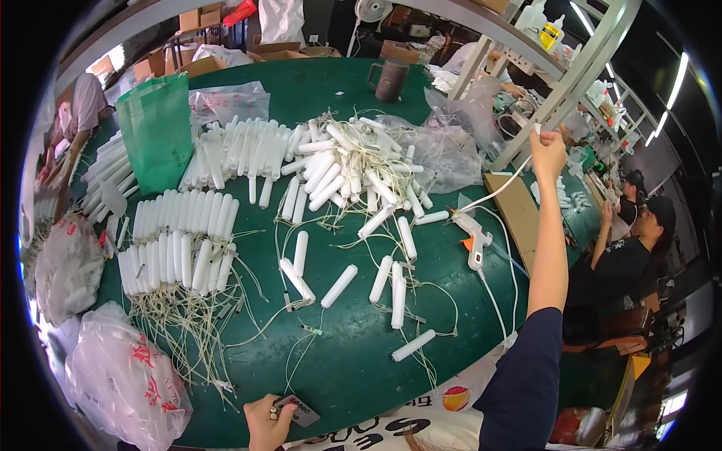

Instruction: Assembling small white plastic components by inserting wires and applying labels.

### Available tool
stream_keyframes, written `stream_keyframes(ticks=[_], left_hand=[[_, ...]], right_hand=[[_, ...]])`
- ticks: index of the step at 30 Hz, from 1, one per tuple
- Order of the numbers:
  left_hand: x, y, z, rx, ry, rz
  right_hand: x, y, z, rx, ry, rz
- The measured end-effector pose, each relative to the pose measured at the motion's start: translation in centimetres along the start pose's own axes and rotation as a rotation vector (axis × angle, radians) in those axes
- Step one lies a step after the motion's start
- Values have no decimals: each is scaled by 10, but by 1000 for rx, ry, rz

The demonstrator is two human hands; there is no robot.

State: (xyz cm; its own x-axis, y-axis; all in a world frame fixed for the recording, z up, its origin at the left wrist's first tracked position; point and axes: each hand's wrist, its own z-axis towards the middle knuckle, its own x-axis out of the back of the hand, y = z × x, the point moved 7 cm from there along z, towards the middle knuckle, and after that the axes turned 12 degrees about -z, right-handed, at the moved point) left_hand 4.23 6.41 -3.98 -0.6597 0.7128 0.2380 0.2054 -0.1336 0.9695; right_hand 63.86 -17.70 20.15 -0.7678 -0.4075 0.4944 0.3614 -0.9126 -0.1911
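Right arm (549, 255) is stretched way out toward the far right, pretty much straight, and the right hand (548, 149) up at the end has its fingers bent into a pinch. Left hand (265, 421) is way down at the near edge, left of centre, fingers curled in, with only a bit of wrist (265, 445) showing.

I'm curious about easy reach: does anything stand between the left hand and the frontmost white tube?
Only the grey flat piece at the left hand; past it, nothing visible stands on the green tabletop before the white tube.
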Motion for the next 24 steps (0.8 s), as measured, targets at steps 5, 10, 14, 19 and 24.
stream_keyframes(ticks=[5,10,14,19,24], left_hand=[[0,-2,0,14,23,23],[1,3,3,2,31,78],[-2,2,4,-47,24,52],[7,-23,-4,-35,84,154],[3,15,8,111,-62,225]], right_hand=[[-34,-3,-16,-355,-364,643],[-55,-9,-19,-557,-450,1202],[-68,-4,14,-546,-326,1358],[-102,-14,53,-609,-264,1367],[-139,-20,83,-682,-233,1295]])
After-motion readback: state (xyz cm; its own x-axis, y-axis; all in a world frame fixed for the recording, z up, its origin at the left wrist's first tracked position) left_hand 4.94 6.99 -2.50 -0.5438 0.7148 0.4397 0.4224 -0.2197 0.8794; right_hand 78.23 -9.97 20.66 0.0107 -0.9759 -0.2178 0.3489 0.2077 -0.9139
